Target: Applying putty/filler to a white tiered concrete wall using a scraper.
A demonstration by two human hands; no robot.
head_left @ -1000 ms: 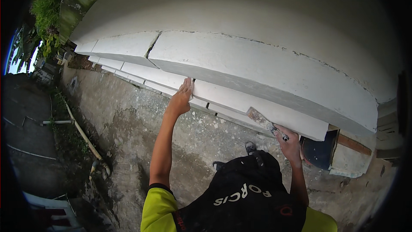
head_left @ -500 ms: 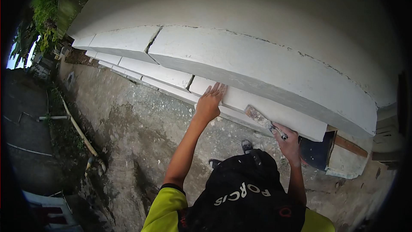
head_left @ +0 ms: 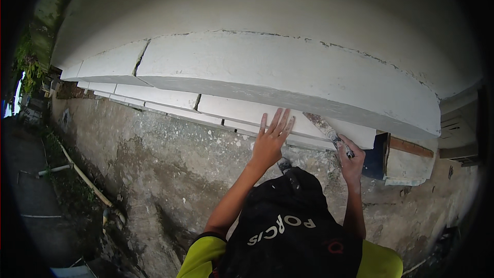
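My left hand (head_left: 269,143) has its fingers spread, the tips against the white block course (head_left: 231,108) just under the projecting ledge. In my right hand (head_left: 352,160) is a putty knife (head_left: 322,126), held by its handle. Its blade is smeared with whitish and rusty stains and points up and left, the end at the white face below the ledge; whether it touches is hard to tell. A dark gap (head_left: 197,102) splits the course left of my left hand. Above, the white ledge (head_left: 257,56) juts out, with a cracked joint (head_left: 141,56) at its left.
Rough, white-spotted concrete ground (head_left: 154,149) spreads below the wall. To the right, a dark panel (head_left: 374,159) and a board with a brown strip (head_left: 409,145) lean beyond the block end. A pipe (head_left: 87,180) runs along the left, near green plants (head_left: 25,59).
My left hand has shifted right along the wall, nearer the putty knife, with its fingers more spread. My right hand has moved right too, and the blade shows narrower. The whole view has shifted.
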